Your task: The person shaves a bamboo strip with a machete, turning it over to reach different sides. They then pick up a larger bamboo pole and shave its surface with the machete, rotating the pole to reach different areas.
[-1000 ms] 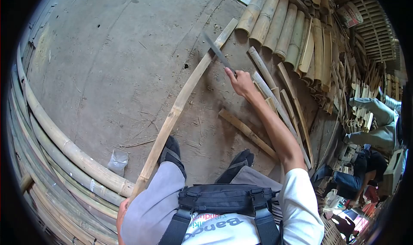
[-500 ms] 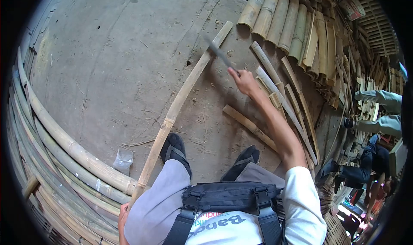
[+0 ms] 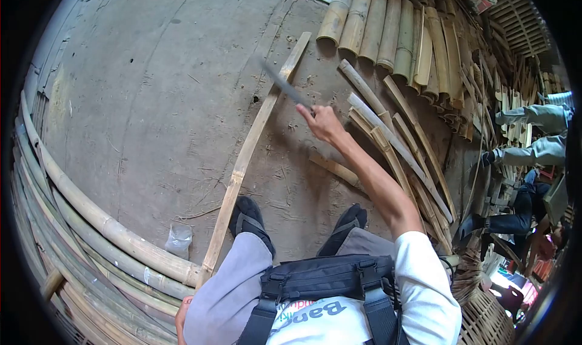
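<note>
A long split bamboo strip point(image 3: 247, 154) runs from beside my left knee up across the floor. My left hand point(image 3: 183, 313) is closed at its near end, partly hidden behind the knee. A long-bladed knife point(image 3: 285, 87) is in my right hand point(image 3: 325, 124), fingers wrapped round its handle. Its blade points up and left and overlaps the far part of the strip in this view. The strip passes just left of my left sandal point(image 3: 248, 215).
Several cut bamboo pieces point(image 3: 397, 145) lie right of my right arm, with bamboo halves point(image 3: 370, 24) stacked beyond. Long bamboo poles point(image 3: 115, 227) line the left side near a clear plastic bag point(image 3: 179, 240). Other people's legs point(image 3: 527, 154) show at the far right.
My right hand and the knife have moved left and slightly down in view. The whole view has also shifted a little. Both hands keep their hold.
</note>
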